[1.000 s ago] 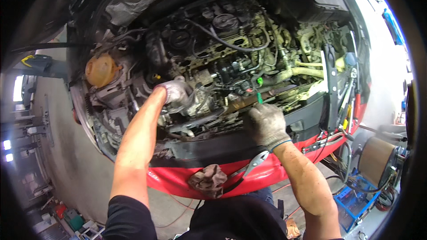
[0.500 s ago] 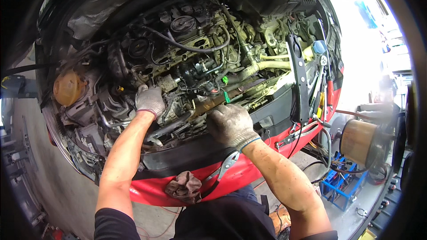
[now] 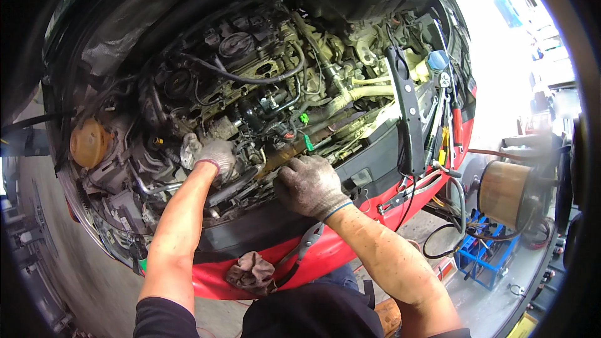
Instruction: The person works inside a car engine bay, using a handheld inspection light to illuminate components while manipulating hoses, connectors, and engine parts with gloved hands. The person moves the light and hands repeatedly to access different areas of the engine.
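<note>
My left hand (image 3: 217, 158), in a pale work glove, reaches into the engine bay beside a metal cylindrical part (image 3: 222, 129). A crumpled-looking grey-white patch (image 3: 190, 151) shows at its left side; I cannot make out whether it is glove or a part. The fingers are hidden among the parts. My right hand (image 3: 310, 186), in a dirtier grey glove, is closed at the bay's front edge, just below a green clip (image 3: 308, 143). What its curled fingers grip, if anything, is hidden. The engine (image 3: 250, 66) lies exposed beyond both hands.
An orange-yellow reservoir (image 3: 89, 143) sits at the left. Along the right lie a long black bar (image 3: 408, 109), a ratchet (image 3: 444, 80) and a red-handled tool (image 3: 457, 125). Pliers (image 3: 308, 239) and a brown rag (image 3: 251, 270) rest on the red cover (image 3: 216, 275).
My left hand has turned and shifted slightly right and nearer to me. My right hand remains closed by the front edge. The whole view has shifted a little.
</note>
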Available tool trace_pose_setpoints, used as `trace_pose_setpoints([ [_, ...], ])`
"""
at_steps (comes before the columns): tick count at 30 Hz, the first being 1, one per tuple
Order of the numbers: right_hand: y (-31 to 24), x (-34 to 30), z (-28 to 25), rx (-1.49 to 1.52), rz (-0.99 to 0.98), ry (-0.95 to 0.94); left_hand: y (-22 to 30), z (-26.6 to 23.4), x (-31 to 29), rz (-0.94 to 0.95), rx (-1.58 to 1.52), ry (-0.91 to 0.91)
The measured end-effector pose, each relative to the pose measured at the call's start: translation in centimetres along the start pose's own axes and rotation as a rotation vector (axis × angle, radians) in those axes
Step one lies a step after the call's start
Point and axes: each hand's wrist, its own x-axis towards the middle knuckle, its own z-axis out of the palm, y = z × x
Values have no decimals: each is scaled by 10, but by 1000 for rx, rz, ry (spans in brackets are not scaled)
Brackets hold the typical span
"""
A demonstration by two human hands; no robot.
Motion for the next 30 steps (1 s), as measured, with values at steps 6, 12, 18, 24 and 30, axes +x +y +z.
trace_pose_setpoints([
  [6,3,-3,3,11,12,-94,-25,10,4,-184,-301,213],
  [12,-1,1,-2,27,39,-183,-26,5,-30,-131,-253,310],
  [18,2,-2,-1,-8,36,-165,-10,-30,-109,-86,-370,67],
  [24,4,-3,4,-21,30,-122,-6,-23,-189,-140,-435,225],
  [30,-4,2,7,-36,2,-72,-3,10,-200,-190,-555,471],
])
